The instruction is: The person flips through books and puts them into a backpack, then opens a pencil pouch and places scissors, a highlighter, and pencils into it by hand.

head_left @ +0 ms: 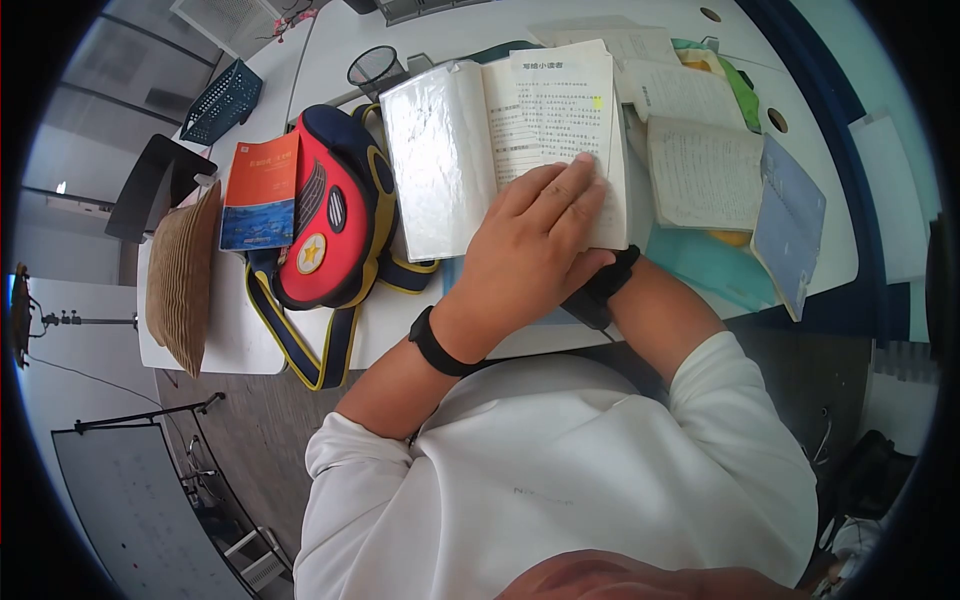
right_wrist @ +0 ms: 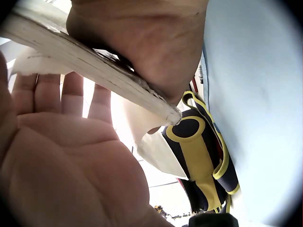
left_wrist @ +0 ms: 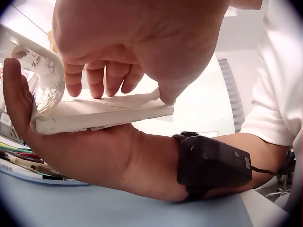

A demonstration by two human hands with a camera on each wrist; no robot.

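Observation:
An open book (head_left: 435,160) with a clear glossy cover and printed pages is held up over the desk. My left hand (head_left: 545,215) rests on its right-hand page, fingers extended toward the yellow highlight mark. Seen in the left wrist view, those fingertips touch the paper near the book's thick edge. Under the book lies my right hand (left_wrist: 85,146), palm up, its fingers bent upward beside the clear cover. The head view hides most of this hand beneath the book. Its broad palm and fingers appear below the pages in the right wrist view.
Left of the book lie a red and navy bag (head_left: 335,215), an orange and blue book (head_left: 258,195) and a brown cushion (head_left: 185,280). Handwritten notebooks (head_left: 700,180) and a blue-grey booklet (head_left: 790,225) spread out on the right. A mesh pen holder (head_left: 375,68) stands behind.

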